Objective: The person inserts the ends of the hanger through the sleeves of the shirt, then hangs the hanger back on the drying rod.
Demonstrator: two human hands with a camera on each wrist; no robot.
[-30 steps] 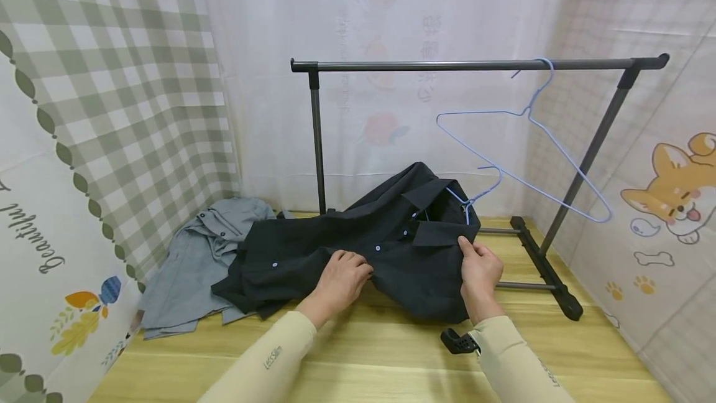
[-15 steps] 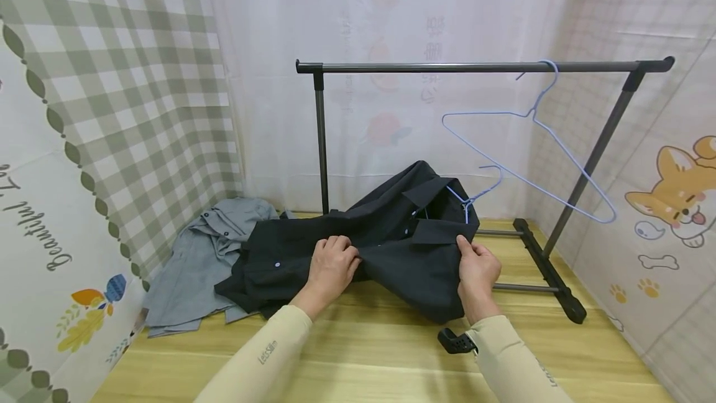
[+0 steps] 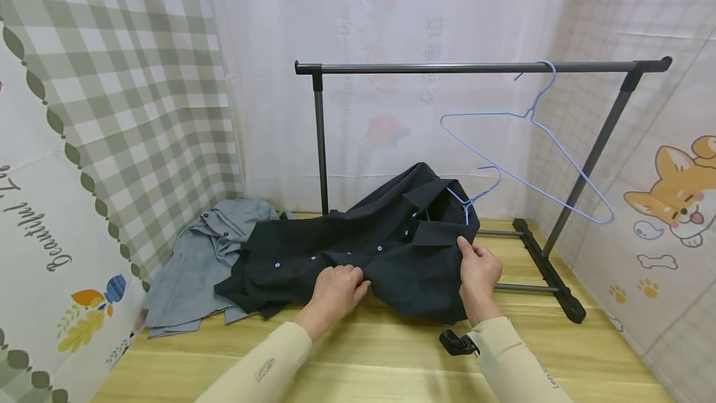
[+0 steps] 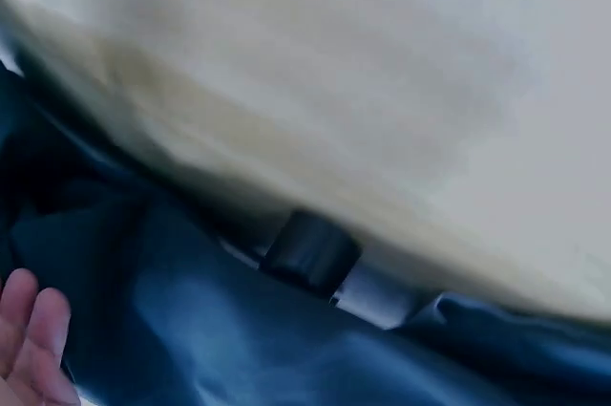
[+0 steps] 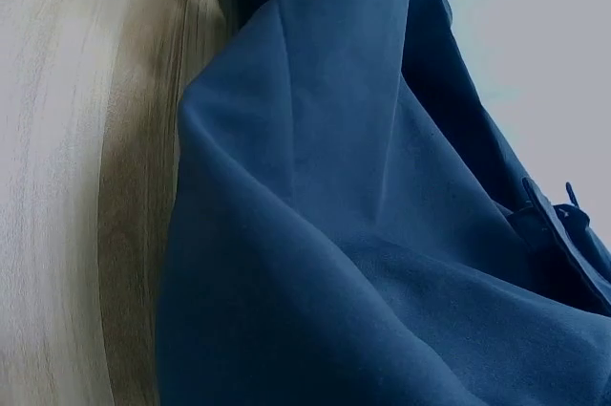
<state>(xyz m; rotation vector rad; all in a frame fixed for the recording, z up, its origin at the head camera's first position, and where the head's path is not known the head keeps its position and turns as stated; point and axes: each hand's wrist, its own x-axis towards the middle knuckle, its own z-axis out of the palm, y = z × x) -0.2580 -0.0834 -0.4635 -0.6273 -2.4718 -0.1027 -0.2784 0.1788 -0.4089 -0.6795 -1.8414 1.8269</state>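
A black button-up shirt (image 3: 330,238) lies on its side across the table, collar toward the right. Inside its neck sits a blue wire hanger (image 3: 485,193), only its hook and part of its shoulders showing. My left hand (image 3: 337,291) grips the near edge of the shirt around mid-length, knuckles up. My right hand (image 3: 480,271) pinches the cloth just below the collar, thumb on top. In the left wrist view, fingers (image 4: 43,325) show beside the dark cloth; the right wrist view has just a fingertip at the top above the shirt (image 5: 325,138).
A black garment rack (image 3: 414,68) stands behind the shirt, its foot (image 3: 550,272) at the right. A second blue hanger (image 3: 531,114) hangs on the bar. Grey folded clothing (image 3: 196,272) lies at the left against the checked curtain (image 3: 140,79).
My left hand first drew the near edge up and leftward, then came down toward me, and the button row shows again. My right hand keeps its hold near the collar.
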